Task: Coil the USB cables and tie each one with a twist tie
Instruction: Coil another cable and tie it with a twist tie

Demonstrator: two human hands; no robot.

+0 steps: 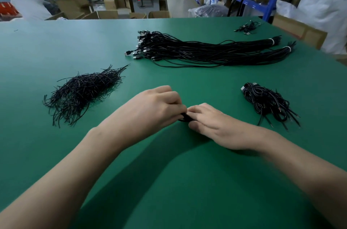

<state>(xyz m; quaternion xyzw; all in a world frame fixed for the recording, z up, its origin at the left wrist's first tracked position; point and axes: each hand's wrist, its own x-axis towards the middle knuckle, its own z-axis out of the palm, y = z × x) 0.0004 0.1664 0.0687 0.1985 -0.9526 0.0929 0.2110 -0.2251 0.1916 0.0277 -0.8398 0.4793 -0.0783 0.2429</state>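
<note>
- Head view, centre of the frame: my left hand (150, 108) and right hand (212, 125) meet fingertip to fingertip just above the green table (56, 44), with a small black coiled cable (185, 117) pinched between them.
- My left fingers are curled down over the coil and grip it from the top. My right fingers are bent in against its right end, with the thumb tucked underneath.
- Only a short dark stretch of the coil shows between my knuckles. I cannot tell whether a tie is already round it, or how many turns it has.
- I judge this to be the tying step. To do it well, the left hand should clamp the loops flat so none springs loose while the right does the twisting.
- The tie should sit across the middle of the coil, twisted snug but not so hard that it kinks the wire.
- Left of centre lies the twist tie pile (82, 91), near my left hand for the next pick.
- In the upper middle, the long uncoiled cable bundles (197, 50) stretch toward the right edge, banded white at their far ends.
- At the right of the frame sits the finished coil heap (268, 103), well apart from my hands. I think this coil belongs there once tied.
</note>
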